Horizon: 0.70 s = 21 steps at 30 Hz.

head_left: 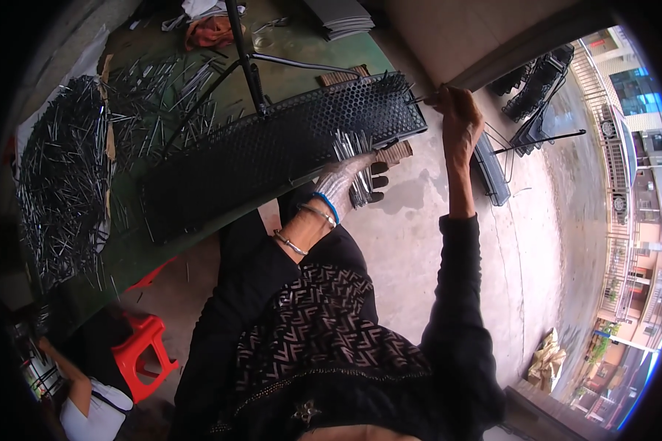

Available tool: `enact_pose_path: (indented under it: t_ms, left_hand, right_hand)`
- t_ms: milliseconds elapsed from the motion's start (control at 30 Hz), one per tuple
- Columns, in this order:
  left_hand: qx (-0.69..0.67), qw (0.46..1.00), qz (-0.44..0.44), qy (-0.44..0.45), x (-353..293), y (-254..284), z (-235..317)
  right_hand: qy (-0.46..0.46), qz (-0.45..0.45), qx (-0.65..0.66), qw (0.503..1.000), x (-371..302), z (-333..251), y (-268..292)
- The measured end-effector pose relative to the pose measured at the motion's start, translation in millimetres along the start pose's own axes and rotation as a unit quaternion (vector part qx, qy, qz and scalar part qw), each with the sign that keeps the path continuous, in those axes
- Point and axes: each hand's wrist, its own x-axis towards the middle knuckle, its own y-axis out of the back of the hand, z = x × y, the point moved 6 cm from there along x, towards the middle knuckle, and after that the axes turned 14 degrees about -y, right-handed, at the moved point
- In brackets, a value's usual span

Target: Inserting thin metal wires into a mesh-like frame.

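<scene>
A long black perforated metal tray (287, 140) lies across the edge of the green table, with black bars rising from its far side. My left hand (338, 178), in a pale glove with dark fingertips, is closed round a bundle of thin metal rods (343, 144) beside the tray's near edge. At the tray's right end, my right hand (460, 119) is bare and pinches what looks like a thin rod (419, 99), which points at the end wall. Whether the rod touches the tray I cannot tell. The fingertips partly hide it.
On the left of the green table (301, 55) lies a large heap of metal rods (62, 176), with more scattered beside it. Grey sheets (340, 18) are stacked at the back. Another black tray (490, 169) stands on the floor. A red stool (143, 356) and another person (95, 411) are at lower left.
</scene>
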Motion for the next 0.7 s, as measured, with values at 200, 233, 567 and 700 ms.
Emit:
enact_pose_path:
  t_ms: [200,233,567,700]
  left_hand:
    - [-0.036,0.999,-0.014,0.002,2,2,-12]
    - [-0.028,1.000,-0.013,0.004,1,3,-13]
    - [-0.028,1.000,-0.003,0.012,0,5,-12]
    - [-0.013,1.000,0.006,0.001,-4,3,-7]
  right_hand:
    - [0.010,0.009,-0.007,1.000,22,16,-24]
    - [0.017,0.001,0.006,1.000,25,20,-26]
    - [0.009,-0.028,-0.089,0.996,34,15,-22]
    - [0.036,-0.062,-0.114,0.991,37,14,-29]
